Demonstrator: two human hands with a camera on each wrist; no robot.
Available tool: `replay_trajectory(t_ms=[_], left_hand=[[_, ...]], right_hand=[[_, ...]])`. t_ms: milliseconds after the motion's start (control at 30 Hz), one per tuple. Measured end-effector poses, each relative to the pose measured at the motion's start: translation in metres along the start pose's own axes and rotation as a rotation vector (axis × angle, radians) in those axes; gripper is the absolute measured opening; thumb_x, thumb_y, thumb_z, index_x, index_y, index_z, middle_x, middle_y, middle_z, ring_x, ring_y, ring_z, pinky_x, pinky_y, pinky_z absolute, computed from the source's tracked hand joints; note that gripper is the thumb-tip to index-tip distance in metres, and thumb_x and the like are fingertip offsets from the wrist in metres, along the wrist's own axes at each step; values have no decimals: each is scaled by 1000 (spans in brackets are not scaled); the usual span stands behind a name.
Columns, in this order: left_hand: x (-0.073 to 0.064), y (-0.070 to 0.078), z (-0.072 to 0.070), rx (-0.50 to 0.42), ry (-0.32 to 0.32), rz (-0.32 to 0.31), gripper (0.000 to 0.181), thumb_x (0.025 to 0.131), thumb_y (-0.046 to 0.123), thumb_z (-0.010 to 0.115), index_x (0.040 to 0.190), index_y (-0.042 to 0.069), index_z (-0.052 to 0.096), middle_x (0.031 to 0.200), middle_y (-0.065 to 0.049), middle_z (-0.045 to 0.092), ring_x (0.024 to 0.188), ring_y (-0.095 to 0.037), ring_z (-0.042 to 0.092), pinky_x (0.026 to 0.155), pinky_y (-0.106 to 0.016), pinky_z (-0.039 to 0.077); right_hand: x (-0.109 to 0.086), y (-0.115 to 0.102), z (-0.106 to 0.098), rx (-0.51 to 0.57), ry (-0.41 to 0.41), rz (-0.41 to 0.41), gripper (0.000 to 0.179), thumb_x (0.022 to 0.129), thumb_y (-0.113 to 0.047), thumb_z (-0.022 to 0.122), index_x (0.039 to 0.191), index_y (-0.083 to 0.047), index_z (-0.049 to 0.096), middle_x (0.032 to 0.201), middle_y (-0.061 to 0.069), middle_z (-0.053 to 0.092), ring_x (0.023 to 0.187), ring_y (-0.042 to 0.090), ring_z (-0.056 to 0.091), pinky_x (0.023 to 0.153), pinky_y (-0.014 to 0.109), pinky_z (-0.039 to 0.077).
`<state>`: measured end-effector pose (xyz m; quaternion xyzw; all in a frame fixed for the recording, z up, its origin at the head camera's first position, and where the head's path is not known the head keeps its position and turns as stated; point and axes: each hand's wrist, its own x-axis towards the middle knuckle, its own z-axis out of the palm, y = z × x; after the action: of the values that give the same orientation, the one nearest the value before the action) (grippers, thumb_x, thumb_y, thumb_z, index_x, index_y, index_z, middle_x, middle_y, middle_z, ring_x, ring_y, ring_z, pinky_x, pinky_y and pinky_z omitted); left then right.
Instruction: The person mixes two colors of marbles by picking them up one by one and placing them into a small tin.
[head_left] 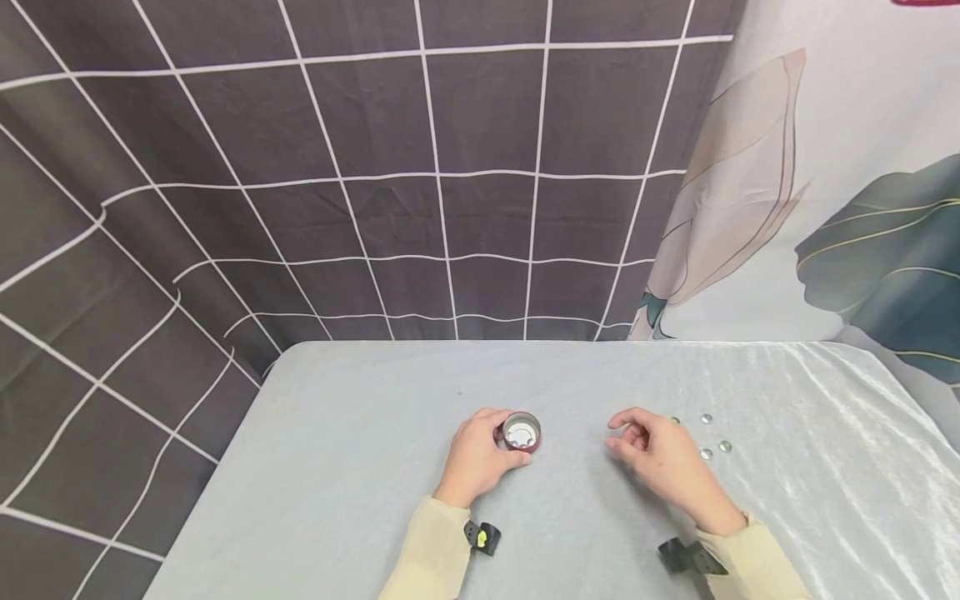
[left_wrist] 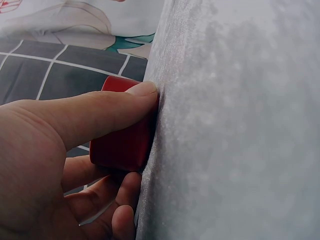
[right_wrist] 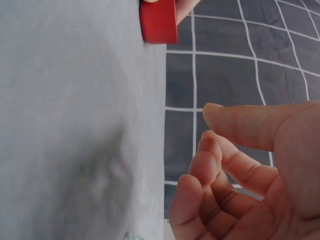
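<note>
A small round red container (head_left: pixel 522 432) with a silvery inside stands upright on the table, its top uncovered. A few small shiny bits seem to lie at its bottom, too small to tell exactly. My left hand (head_left: pixel 477 457) grips it from the left, thumb at its near side; in the left wrist view the thumb presses the red wall (left_wrist: pixel 122 145). My right hand (head_left: pixel 663 458) hovers above the table, right of the container, fingers loosely bent. Nothing shows between its thumb (right_wrist: pixel 240 120) and fingers in the right wrist view.
Several small clear and greenish glass beads, one a clear bead (head_left: pixel 707 418) and one a green bead (head_left: pixel 725 446), lie right of my right hand. The pale cloth-covered table (head_left: pixel 345 467) ends at a dark gridded curtain (head_left: pixel 480 217) behind and on the left.
</note>
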<state>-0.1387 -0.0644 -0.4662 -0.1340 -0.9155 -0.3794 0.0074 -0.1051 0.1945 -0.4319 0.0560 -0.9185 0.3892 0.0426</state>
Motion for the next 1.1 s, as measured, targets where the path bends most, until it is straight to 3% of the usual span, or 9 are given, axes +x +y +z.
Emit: replay_trajectory(t_ms=[800,1100], left_hand=[[-2,1,-1,-13,6,-5,51,71,18,91,117,6,72,111,-5,68,100,-21,64,89,-40,50],[-2,1,-1,-12,0,-11,50,72,17,91,117,7,72,109,-4,68,93,-17,61,85,-37,50]], right_hand=[[-9,26,-24,-104,45,23,21,87,-15,79,102,-5,70,73,-5,58,60,3,47,57,24,40],[-12,35,-32,-137,59,24,21,86,-15,78,102,-5,69,73,-5,59,60,3,48,57,24,40]])
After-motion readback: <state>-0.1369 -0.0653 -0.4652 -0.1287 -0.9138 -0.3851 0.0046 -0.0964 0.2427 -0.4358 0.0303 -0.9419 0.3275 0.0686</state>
